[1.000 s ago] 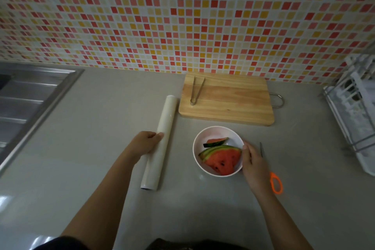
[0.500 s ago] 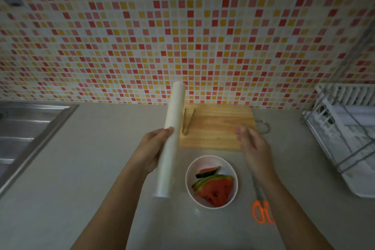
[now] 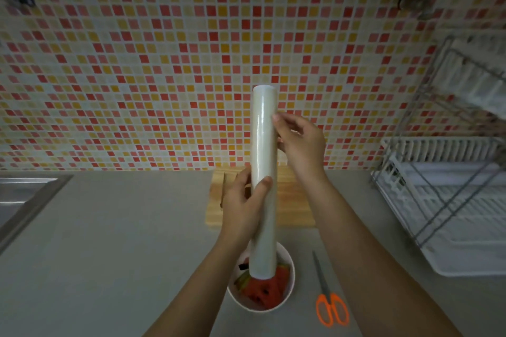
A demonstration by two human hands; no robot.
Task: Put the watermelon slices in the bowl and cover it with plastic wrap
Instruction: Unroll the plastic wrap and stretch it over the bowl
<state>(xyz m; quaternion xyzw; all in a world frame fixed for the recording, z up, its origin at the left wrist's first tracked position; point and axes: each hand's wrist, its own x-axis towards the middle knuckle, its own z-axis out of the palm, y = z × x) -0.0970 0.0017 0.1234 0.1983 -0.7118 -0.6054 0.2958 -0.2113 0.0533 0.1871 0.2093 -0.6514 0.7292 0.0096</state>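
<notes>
A white roll of plastic wrap [image 3: 263,172] is held up, nearly upright, above the counter. My left hand [image 3: 243,205] grips its middle from the left. My right hand [image 3: 299,142] touches its upper part from the right, fingertips on the film. Below, a white bowl [image 3: 289,291] sits on the grey counter and holds red watermelon slices [image 3: 267,291] with green rind. The lower end of the roll hides part of the bowl.
A wooden cutting board [image 3: 295,210] lies behind the bowl, with metal tongs [image 3: 223,191] at its left edge. Orange-handled scissors [image 3: 328,298] lie right of the bowl. A white dish rack [image 3: 449,200] stands at the right, a steel sink [image 3: 22,200] at the left.
My left hand lifted the roll off the counter and brought it upright over the bowl. My right hand left the bowl's rim and came up onto the roll.
</notes>
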